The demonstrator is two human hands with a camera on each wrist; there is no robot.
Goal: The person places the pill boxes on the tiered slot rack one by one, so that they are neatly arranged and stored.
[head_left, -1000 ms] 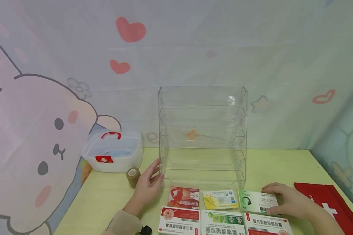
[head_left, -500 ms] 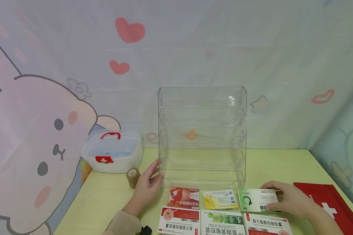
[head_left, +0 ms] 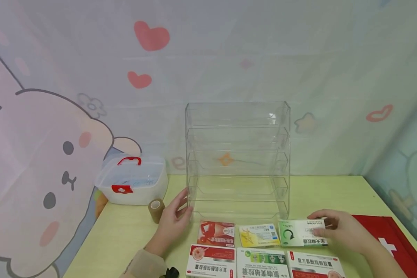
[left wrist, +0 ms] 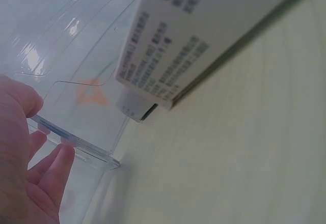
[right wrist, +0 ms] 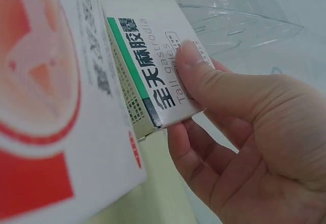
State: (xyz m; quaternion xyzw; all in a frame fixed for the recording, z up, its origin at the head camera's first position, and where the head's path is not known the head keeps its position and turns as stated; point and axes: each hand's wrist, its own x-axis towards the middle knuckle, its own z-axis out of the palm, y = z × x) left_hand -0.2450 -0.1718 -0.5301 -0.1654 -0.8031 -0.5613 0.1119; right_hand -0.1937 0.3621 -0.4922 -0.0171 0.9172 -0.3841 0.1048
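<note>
A clear tiered plastic rack [head_left: 238, 189] stands upright in the middle of the table. My left hand [head_left: 173, 214] holds its lower left side; in the left wrist view the thumb and fingers [left wrist: 56, 173] lie on either side of the panel's edge. My right hand [head_left: 344, 229] pinches a green and white medicine box [head_left: 302, 233] by its right end, thumb on top and fingers beneath, as the right wrist view shows. That box is tilted, its printed front edge showing. To its left lie a yellow and white medicine box [head_left: 259, 235] and a red medicine box [head_left: 217, 234].
Closer to me lie a red and white medicine box [head_left: 211, 260], a green and white capsule box [head_left: 263, 264] and another red and white box [head_left: 316, 265]. A brown bandage roll [head_left: 156, 210] and a white first-aid case [head_left: 135, 189] stand left. A red pouch [head_left: 385, 231] lies right.
My right hand has raised the green and white box slightly and shifted it left, tilting it so its front edge shows. My left hand stays on the rack.
</note>
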